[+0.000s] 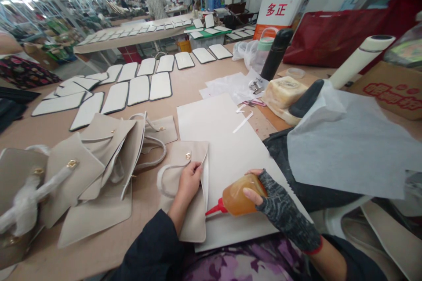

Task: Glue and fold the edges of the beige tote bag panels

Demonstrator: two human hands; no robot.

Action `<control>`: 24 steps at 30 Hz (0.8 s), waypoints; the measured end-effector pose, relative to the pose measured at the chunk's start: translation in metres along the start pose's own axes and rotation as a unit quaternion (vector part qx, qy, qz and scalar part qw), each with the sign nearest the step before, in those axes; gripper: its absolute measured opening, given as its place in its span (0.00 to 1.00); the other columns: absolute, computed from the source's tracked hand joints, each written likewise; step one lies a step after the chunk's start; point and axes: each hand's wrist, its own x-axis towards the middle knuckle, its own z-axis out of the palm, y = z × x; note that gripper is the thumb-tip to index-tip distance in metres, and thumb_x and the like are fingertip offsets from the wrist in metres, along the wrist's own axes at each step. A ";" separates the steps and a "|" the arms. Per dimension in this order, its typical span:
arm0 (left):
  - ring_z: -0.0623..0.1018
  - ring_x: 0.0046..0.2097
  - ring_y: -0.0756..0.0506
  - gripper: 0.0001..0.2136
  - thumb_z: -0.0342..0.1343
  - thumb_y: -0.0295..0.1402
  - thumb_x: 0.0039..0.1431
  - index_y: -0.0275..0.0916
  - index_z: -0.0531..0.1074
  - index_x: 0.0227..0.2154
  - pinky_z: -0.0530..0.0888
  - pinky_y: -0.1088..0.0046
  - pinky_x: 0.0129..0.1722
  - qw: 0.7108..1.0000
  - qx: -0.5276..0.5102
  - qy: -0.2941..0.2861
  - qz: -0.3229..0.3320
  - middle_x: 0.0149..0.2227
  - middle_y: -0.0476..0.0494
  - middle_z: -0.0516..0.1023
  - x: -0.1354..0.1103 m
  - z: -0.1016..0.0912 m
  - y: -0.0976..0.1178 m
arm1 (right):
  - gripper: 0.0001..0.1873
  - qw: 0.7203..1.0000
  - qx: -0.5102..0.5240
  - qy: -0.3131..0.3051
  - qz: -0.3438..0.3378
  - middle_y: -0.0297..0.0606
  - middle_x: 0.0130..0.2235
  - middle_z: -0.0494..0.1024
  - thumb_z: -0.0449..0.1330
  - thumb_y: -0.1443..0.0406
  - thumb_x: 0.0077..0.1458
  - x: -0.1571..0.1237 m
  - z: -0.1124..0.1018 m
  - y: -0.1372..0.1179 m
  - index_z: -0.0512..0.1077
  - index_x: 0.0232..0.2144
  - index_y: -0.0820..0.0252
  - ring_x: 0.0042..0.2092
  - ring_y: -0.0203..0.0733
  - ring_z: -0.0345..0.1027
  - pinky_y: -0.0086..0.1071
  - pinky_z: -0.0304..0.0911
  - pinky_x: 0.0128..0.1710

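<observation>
My left hand (190, 183) grips the edge of a beige handbag panel (194, 224), which has a gold clasp and a looped handle. In my right hand (259, 189), inside a dark fingerless glove, is a squeeze bottle (239, 195) of amber glue, lying on its side. Its red nozzle (216, 207) points left and meets the panel's right edge. Whether glue is coming out cannot be seen. Beneath the panel and bottle lies a large pale sheet (227, 153). More beige bag panels (95, 162) with handles are heaped to the left.
White dark-edged panels (160, 85) lie in rows across the table. At the right stand a black flask (276, 55), a white flask (361, 61), a large can (283, 6) and a yellowish block (285, 92). White paper (346, 140) drapes over the right side. People work farther back.
</observation>
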 end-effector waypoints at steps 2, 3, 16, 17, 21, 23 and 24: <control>0.73 0.29 0.46 0.09 0.51 0.36 0.48 0.38 0.73 0.29 0.69 0.74 0.27 1.000 0.000 -0.001 0.001 0.23 0.50 0.74 0.000 0.000 -0.001 | 0.19 1.000 0.002 -0.004 -0.009 0.39 0.38 0.72 0.55 0.53 0.51 0.000 0.000 0.000 0.63 0.41 0.57 0.40 0.43 0.68 0.37 0.64 0.43; 0.73 0.29 0.46 0.09 0.51 0.36 0.48 0.38 0.73 0.29 0.69 0.74 0.27 1.000 -0.001 -0.003 0.002 0.23 0.50 0.74 0.000 0.000 -0.001 | 0.19 1.000 0.003 -0.005 -0.015 0.39 0.38 0.72 0.54 0.53 0.51 0.000 0.000 0.000 0.63 0.41 0.57 0.40 0.43 0.68 0.36 0.65 0.43; 0.74 0.33 0.45 0.10 0.51 0.36 0.49 0.37 0.73 0.29 0.69 0.74 0.31 1.000 -0.010 -0.011 0.011 0.28 0.46 0.77 0.001 -0.002 0.000 | 0.19 0.989 -0.015 0.081 -0.123 0.44 0.40 0.71 0.56 0.55 0.51 0.050 0.010 0.002 0.63 0.42 0.59 0.41 0.46 0.67 0.41 0.65 0.43; 0.74 0.33 0.45 0.10 0.51 0.36 0.49 0.37 0.73 0.29 0.69 0.73 0.32 1.000 -0.007 -0.013 0.014 0.29 0.46 0.77 0.002 -0.003 -0.001 | 0.19 0.987 -0.017 0.090 -0.132 0.44 0.40 0.71 0.56 0.55 0.51 0.055 0.011 0.002 0.64 0.42 0.59 0.41 0.46 0.67 0.42 0.65 0.42; 0.74 0.34 0.44 0.11 0.50 0.36 0.49 0.36 0.73 0.31 0.69 0.73 0.32 1.000 0.000 -0.019 0.016 0.30 0.45 0.77 0.003 -0.002 -0.005 | 0.19 0.977 -0.026 0.144 -0.158 0.44 0.40 0.71 0.56 0.56 0.51 0.071 0.013 0.005 0.63 0.43 0.60 0.40 0.46 0.66 0.44 0.65 0.41; 0.74 0.35 0.44 0.11 0.49 0.35 0.49 0.37 0.73 0.31 0.69 0.73 0.32 1.000 0.001 -0.018 0.010 0.29 0.45 0.77 0.004 -0.002 -0.006 | 0.19 0.971 -0.036 0.163 -0.171 0.44 0.39 0.70 0.56 0.56 0.51 0.077 0.014 0.007 0.63 0.43 0.60 0.40 0.47 0.66 0.45 0.65 0.40; 0.74 0.35 0.44 0.11 0.49 0.35 0.49 0.37 0.73 0.32 0.69 0.72 0.32 1.000 0.001 -0.017 0.006 0.29 0.45 0.77 0.004 -0.002 -0.007 | 0.19 0.969 -0.038 0.169 -0.178 0.45 0.39 0.70 0.55 0.56 0.51 0.080 0.015 0.008 0.63 0.43 0.60 0.40 0.47 0.66 0.45 0.65 0.41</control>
